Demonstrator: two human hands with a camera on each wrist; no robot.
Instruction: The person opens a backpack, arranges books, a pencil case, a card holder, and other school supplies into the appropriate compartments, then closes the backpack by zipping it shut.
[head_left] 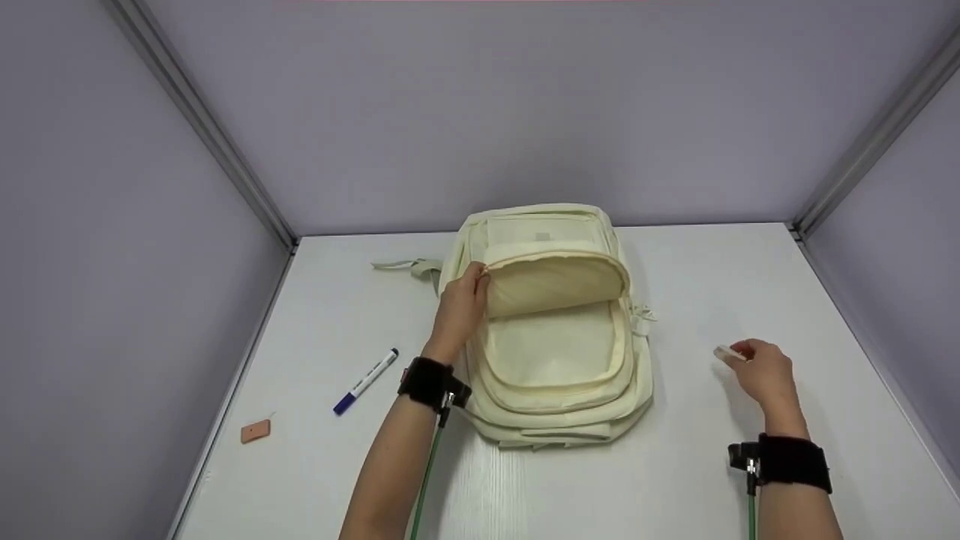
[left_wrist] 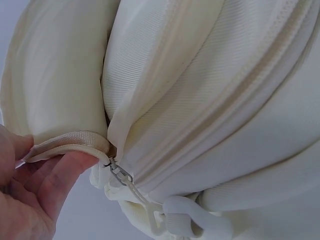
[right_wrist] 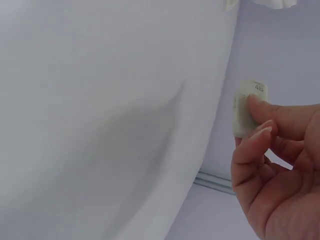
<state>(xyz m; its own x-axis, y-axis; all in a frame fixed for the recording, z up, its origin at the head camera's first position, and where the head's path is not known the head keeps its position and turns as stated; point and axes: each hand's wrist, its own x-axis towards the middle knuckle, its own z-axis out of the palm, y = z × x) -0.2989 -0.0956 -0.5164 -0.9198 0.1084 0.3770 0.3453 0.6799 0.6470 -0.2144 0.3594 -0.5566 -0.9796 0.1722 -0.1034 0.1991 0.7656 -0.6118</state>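
A cream backpack lies on the white table with its front pocket unzipped. My left hand pinches the edge of the pocket's flap at its left side and holds it raised. In the left wrist view, thumb and fingers grip the flap's rim beside a metal zipper pull. Right of the backpack, my right hand holds a small white eraser marked "4B" between thumb and fingers. The eraser is above the table, apart from the backpack.
A white marker with a dark blue cap lies left of the backpack. Farther left is a small orange-brown block. A strap sticks out from the backpack's left side. Grey-white panels enclose the table at the back and sides.
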